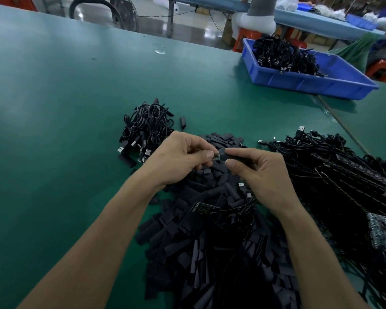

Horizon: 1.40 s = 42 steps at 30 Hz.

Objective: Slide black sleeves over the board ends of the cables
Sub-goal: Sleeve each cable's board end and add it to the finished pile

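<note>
My left hand (183, 157) pinches a small green circuit board (216, 157) at a cable's end. My right hand (256, 172) pinches a black sleeve (234, 155), whose mouth meets the board's right edge. Both hands hover above a large pile of loose black sleeves (210, 241) on the green table. Another cable with a bare board end (204, 208) lies on that pile, beneath my right wrist. A heap of cables with bare board ends (343, 175) lies to the right. A smaller bundle of cables (146, 128) sits to the upper left.
A blue bin (299, 79) holding black cables stands at the back right of the green table (54, 108). Beyond the table's far edge are red stools (381, 70), another bench and a seated person (256, 14).
</note>
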Each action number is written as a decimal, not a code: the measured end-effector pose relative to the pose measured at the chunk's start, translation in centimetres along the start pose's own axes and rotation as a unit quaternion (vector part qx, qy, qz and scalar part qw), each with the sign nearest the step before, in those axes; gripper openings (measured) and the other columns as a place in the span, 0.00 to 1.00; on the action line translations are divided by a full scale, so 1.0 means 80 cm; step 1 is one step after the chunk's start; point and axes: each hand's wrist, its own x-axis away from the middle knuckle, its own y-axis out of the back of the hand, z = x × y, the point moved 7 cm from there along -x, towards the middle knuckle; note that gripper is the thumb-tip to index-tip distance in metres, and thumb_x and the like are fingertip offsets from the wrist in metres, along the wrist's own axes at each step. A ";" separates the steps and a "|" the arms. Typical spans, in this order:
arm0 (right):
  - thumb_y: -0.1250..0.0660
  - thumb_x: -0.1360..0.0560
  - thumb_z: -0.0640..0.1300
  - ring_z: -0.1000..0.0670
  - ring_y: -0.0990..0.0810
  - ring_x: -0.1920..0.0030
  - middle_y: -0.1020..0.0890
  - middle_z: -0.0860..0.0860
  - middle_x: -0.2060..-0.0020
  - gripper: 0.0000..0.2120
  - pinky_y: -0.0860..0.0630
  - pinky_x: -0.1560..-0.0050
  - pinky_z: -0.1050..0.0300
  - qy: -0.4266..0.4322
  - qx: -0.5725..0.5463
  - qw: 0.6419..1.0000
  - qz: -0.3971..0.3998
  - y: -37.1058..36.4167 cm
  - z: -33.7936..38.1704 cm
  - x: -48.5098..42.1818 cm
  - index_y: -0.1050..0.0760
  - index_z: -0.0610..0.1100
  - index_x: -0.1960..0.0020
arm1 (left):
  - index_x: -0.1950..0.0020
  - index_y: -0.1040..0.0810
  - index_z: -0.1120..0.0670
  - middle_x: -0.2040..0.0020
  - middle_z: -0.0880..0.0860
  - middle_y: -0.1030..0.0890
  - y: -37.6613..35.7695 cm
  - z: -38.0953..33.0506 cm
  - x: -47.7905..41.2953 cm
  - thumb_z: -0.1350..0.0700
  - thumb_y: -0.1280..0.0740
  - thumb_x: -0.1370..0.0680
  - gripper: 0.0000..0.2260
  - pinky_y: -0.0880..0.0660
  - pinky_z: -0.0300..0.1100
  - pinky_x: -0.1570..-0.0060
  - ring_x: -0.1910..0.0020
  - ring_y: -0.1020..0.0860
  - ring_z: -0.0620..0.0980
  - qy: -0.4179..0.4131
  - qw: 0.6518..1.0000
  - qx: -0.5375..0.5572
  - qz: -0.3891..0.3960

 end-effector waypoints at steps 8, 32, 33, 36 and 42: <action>0.25 0.32 0.48 0.58 0.15 0.54 0.13 0.57 0.55 0.11 0.22 0.52 0.67 0.016 -0.031 0.998 0.045 -0.009 0.006 -0.002 0.16 0.54 0.49 | 0.48 0.20 0.56 0.64 0.52 0.14 -0.006 -0.002 0.001 0.61 0.28 0.22 0.04 0.27 0.30 0.67 0.69 0.20 0.41 -0.019 1.000 0.021 0.006; 0.25 0.26 0.41 0.61 0.16 0.58 0.15 0.63 0.60 0.12 0.23 0.56 0.68 0.053 0.019 0.998 -0.019 -0.006 0.011 0.001 0.18 0.57 0.48 | 0.60 0.16 0.49 0.66 0.45 0.15 0.000 -0.006 0.000 0.51 0.29 0.21 0.08 0.23 0.34 0.66 0.69 0.19 0.40 -0.045 0.991 -0.121 -0.014; 0.25 0.26 0.41 0.60 0.16 0.59 0.14 0.63 0.60 0.12 0.23 0.57 0.68 0.055 0.017 0.998 -0.024 -0.005 0.011 0.001 0.17 0.56 0.49 | 0.60 0.16 0.49 0.66 0.44 0.15 0.000 -0.007 0.000 0.51 0.30 0.21 0.08 0.22 0.35 0.65 0.68 0.19 0.41 -0.048 0.991 -0.128 -0.016; 0.25 0.26 0.40 0.60 0.16 0.60 0.14 0.62 0.61 0.12 0.23 0.58 0.68 0.051 0.011 0.998 -0.029 -0.004 0.012 0.001 0.17 0.56 0.49 | 0.59 0.16 0.50 0.65 0.45 0.15 0.000 -0.009 0.001 0.52 0.30 0.21 0.08 0.20 0.37 0.62 0.66 0.17 0.42 -0.056 0.988 -0.142 -0.017; 0.25 0.27 0.39 0.60 0.16 0.56 0.13 0.61 0.56 0.15 0.22 0.55 0.66 0.033 -0.021 0.998 -0.045 -0.008 0.011 0.000 0.19 0.57 0.46 | 0.59 0.17 0.50 0.65 0.43 0.15 -0.003 -0.011 0.002 0.53 0.31 0.20 0.08 0.19 0.38 0.62 0.67 0.18 0.41 -0.062 0.989 -0.135 -0.014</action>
